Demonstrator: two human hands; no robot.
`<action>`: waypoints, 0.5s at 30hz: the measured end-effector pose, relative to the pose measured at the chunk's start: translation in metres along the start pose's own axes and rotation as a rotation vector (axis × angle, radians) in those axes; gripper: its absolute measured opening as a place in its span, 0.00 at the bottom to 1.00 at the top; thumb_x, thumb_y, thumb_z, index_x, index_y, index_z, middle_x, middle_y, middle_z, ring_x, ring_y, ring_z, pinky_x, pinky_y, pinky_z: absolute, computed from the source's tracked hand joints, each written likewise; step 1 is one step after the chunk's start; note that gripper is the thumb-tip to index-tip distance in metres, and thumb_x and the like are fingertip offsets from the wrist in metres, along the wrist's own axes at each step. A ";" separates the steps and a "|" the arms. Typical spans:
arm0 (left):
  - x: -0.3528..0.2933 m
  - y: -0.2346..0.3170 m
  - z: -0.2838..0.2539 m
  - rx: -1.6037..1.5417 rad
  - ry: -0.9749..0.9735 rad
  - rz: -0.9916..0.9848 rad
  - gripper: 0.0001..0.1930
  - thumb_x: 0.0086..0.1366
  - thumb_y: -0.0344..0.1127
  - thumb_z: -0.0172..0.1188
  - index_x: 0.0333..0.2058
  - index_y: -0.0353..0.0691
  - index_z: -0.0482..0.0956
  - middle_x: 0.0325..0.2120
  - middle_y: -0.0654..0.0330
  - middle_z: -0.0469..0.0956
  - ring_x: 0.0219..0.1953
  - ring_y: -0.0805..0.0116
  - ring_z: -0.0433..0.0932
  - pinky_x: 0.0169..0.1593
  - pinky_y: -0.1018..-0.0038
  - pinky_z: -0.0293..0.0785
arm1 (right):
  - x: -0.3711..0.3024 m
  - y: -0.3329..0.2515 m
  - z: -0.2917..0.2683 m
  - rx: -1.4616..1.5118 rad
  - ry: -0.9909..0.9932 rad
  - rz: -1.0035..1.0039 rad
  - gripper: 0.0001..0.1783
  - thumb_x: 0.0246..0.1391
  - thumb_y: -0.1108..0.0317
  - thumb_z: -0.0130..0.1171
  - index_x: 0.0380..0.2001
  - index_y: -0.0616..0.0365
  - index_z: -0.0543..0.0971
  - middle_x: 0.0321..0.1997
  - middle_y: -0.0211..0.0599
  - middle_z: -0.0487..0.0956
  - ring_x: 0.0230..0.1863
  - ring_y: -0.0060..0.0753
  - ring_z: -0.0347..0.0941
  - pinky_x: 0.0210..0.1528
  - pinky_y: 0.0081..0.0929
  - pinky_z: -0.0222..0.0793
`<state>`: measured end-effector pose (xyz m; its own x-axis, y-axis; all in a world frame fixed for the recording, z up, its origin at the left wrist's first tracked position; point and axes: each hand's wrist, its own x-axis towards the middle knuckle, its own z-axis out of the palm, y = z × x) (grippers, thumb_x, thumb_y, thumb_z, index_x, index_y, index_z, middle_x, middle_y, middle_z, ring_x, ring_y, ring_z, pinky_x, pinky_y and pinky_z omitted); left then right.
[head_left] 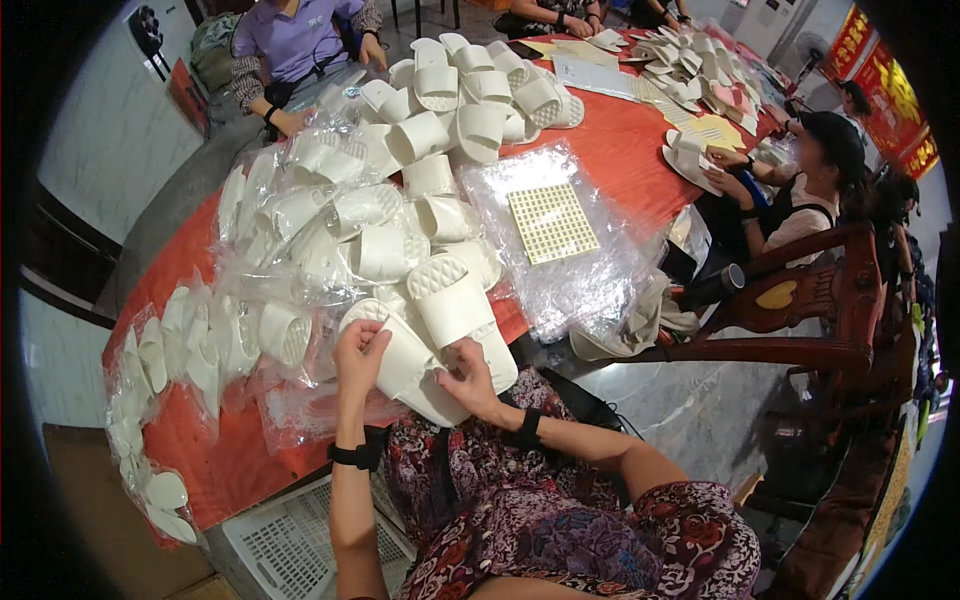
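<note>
A cream slide slipper lies tilted at the near edge of the table in front of me. My left hand grips its left side with thumb and fingers. My right hand is closed at the right edge of its strap; whether something small sits between those fingertips is too fine to see. Just behind lies another cream slipper with a quilted footbed, overlapping the held one. A yellow sheet of small square stickers rests on a stack of clear plastic bags to the right.
A heap of loose slippers covers the table's far side. Bagged slippers spread along the left of the red tabletop. A carved wooden chair stands right, near a seated co-worker. A white plastic basket sits below the table edge.
</note>
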<state>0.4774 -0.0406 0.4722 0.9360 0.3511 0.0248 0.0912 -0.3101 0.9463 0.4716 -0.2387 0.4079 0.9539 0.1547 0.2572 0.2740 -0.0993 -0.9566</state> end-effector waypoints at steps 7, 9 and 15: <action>0.011 0.046 0.015 0.012 -0.087 -0.079 0.07 0.58 0.29 0.62 0.35 0.34 0.77 0.22 0.64 0.77 0.23 0.80 0.72 0.28 0.82 0.67 | 0.009 -0.012 -0.001 0.164 0.141 0.095 0.15 0.48 0.74 0.63 0.38 0.61 0.70 0.36 0.32 0.69 0.37 0.24 0.66 0.41 0.21 0.64; 0.009 0.064 0.020 -0.025 -0.094 -0.082 0.07 0.58 0.29 0.62 0.35 0.34 0.77 0.22 0.64 0.77 0.23 0.80 0.72 0.29 0.82 0.67 | 0.017 -0.028 -0.008 0.235 0.160 0.131 0.15 0.48 0.73 0.63 0.38 0.62 0.71 0.36 0.35 0.70 0.39 0.27 0.67 0.42 0.23 0.65; 0.005 0.120 0.025 -0.019 -0.066 -0.038 0.08 0.59 0.30 0.62 0.36 0.33 0.77 0.23 0.65 0.78 0.26 0.80 0.72 0.32 0.81 0.68 | 0.050 -0.070 -0.039 0.249 0.117 0.040 0.10 0.49 0.74 0.61 0.32 0.61 0.70 0.28 0.29 0.70 0.30 0.18 0.65 0.31 0.18 0.63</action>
<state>0.5011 -0.0981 0.5777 0.9524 0.3032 -0.0322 0.1215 -0.2804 0.9521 0.5052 -0.2625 0.4935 0.9750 0.0393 0.2187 0.2110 0.1442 -0.9668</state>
